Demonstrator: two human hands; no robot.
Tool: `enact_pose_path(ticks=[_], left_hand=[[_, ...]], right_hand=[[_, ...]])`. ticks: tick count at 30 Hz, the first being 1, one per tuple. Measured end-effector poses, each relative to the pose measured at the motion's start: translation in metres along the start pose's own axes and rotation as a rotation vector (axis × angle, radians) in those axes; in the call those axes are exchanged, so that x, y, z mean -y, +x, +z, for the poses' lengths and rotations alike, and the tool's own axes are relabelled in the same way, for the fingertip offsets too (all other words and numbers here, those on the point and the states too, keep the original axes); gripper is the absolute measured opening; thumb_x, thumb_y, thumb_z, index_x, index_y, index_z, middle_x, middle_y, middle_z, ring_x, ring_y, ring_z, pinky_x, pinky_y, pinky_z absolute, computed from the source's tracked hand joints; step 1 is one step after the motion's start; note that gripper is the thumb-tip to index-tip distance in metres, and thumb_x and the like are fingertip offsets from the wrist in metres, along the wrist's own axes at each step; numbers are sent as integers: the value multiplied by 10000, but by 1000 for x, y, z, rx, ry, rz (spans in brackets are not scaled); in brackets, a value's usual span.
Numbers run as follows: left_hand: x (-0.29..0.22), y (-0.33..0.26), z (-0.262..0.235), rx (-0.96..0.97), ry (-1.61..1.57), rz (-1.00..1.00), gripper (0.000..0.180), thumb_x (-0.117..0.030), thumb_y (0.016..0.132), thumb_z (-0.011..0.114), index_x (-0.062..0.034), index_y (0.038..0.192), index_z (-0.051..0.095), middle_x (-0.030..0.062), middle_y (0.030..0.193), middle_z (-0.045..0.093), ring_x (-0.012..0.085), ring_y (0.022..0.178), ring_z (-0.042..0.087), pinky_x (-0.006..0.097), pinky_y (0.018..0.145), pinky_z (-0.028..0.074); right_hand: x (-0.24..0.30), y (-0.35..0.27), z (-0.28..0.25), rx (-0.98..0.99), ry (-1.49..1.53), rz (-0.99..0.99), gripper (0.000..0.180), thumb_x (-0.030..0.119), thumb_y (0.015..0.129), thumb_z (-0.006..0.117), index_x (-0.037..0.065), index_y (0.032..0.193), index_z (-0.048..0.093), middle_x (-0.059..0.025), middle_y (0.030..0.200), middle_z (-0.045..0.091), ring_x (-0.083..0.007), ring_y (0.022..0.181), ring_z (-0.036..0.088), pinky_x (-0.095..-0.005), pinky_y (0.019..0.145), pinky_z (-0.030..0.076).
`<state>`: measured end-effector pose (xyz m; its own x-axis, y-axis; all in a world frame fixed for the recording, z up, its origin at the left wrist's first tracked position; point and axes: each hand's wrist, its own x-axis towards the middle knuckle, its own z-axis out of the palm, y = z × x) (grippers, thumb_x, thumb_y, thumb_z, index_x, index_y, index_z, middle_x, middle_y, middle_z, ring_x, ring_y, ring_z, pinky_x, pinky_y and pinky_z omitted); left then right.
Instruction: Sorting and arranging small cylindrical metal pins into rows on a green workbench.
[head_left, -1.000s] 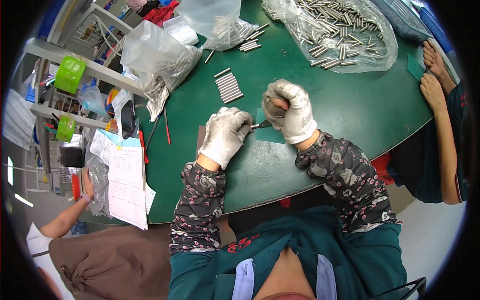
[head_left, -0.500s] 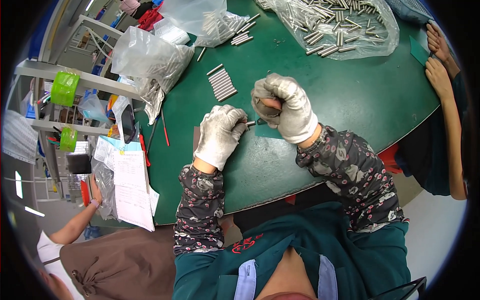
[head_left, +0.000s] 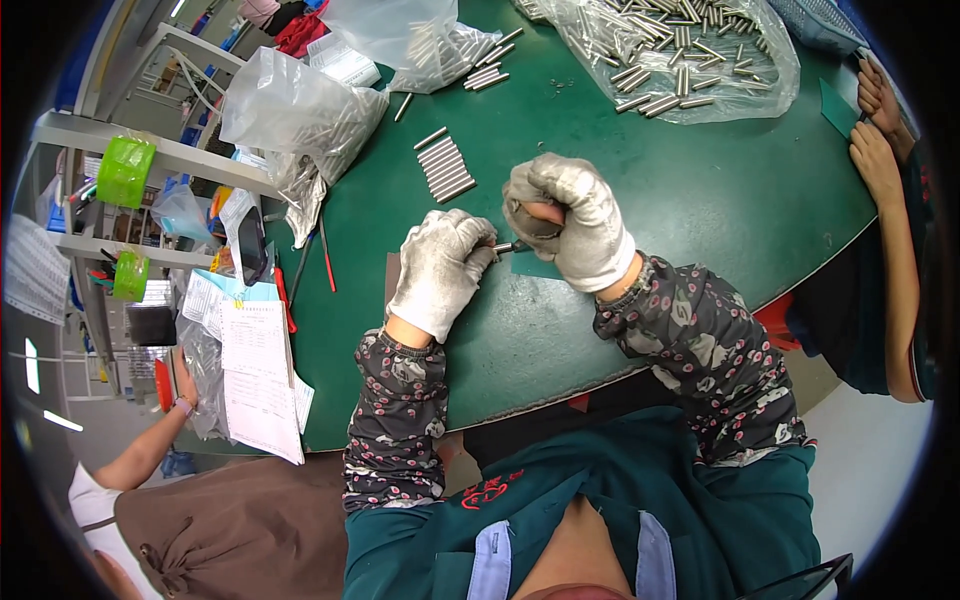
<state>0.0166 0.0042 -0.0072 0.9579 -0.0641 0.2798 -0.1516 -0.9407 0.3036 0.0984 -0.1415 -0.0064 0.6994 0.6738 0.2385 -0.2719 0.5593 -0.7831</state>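
Observation:
My left hand (head_left: 438, 262), in a worn whitish glove, is closed on a short metal pin (head_left: 504, 247) whose bare end sticks out to the right. Opposite it, my right hand (head_left: 570, 215), gloved too with a bare fingertip showing, is curled shut. A small dark tip (head_left: 519, 244) pokes out below its fist and meets the pin's end; the rest of that object is hidden in the glove. Under the right hand lies a flat green piece (head_left: 535, 265). Beyond my left hand, a neat row of metal pins (head_left: 446, 170) rests on the green table (head_left: 700, 200).
Open plastic bags of metal pins stand at the far left (head_left: 300, 110) and far right (head_left: 690, 95). Papers (head_left: 262, 375), red-handled tools (head_left: 328, 255) and a shelf frame (head_left: 170, 155) line the left. Another person's hands (head_left: 876, 150) are at the right edge.
The dark tip under my right hand has come closer to the pin, and the gap between them has shrunk. My left hand keeps its hold. The view has shifted slightly.

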Motion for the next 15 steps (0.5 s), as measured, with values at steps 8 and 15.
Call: enact_pose_path(ticks=[8,15], left_hand=[[2,-1,1,17,-9,-40,131,-93,660,642,-110,782,596,29,758,567,245,781,530,362,691,419],[2,0,1,43,36,-36,136,-112,668,643,-118,795,595,25,767,561,244,796,525,364,698,412]], right_hand=[[1,0,2,-1,30,-7,404,382,806,445,115,540,300,16,493,255,-85,419,258,-231,357,173],[2,0,10,-22,-71,-33,418,384,812,438,108,531,299,14,489,263,-87,420,267,-229,358,182]])
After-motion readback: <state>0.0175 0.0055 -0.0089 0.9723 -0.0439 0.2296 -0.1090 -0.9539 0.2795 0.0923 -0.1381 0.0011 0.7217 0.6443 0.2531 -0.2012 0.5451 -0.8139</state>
